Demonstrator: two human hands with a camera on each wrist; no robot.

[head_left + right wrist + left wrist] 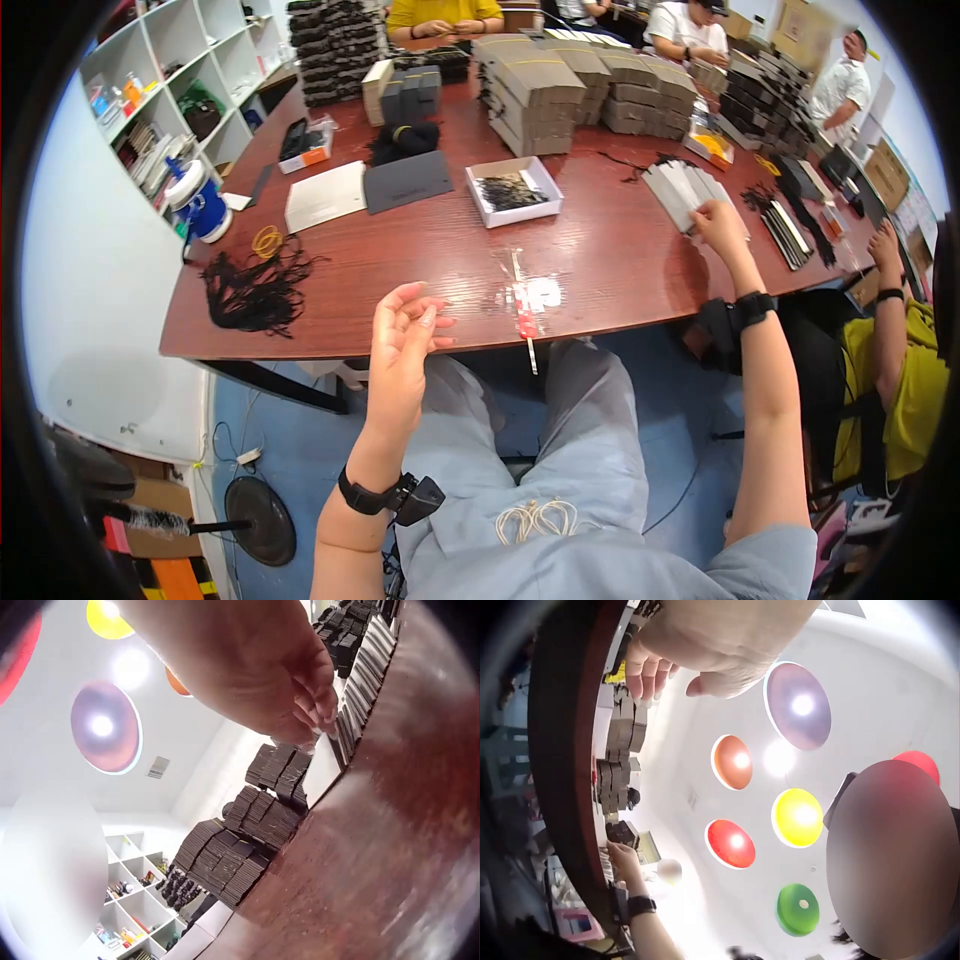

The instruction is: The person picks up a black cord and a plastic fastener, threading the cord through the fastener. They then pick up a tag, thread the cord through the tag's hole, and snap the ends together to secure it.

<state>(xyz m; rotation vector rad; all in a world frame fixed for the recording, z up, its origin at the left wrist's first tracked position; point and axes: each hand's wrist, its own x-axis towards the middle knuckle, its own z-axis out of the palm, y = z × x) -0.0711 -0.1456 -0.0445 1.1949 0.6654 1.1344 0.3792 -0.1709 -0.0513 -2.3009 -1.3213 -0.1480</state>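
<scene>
My right hand [722, 228] is at the right of the table, its fingertips pinching the near edge of a fanned row of pale grey cards [672, 192]. In the right wrist view those fingers meet the top of the front card [324, 774], and the other cards [364, 686] stand behind it. My left hand [402, 340] hovers by the table's front edge with loosely bent fingers and nothing in them. To its right, a narrow red and white strip [525, 310] lies under clear tape and sticks out over the edge.
A white box [515, 215] of small dark pieces stands mid-table. Black cords [255, 290] lie at the left, near a blue and white jug [198, 205]. Tall stacks of grey cards [535, 90] line the back. Another person's arm [885, 300] is at the right.
</scene>
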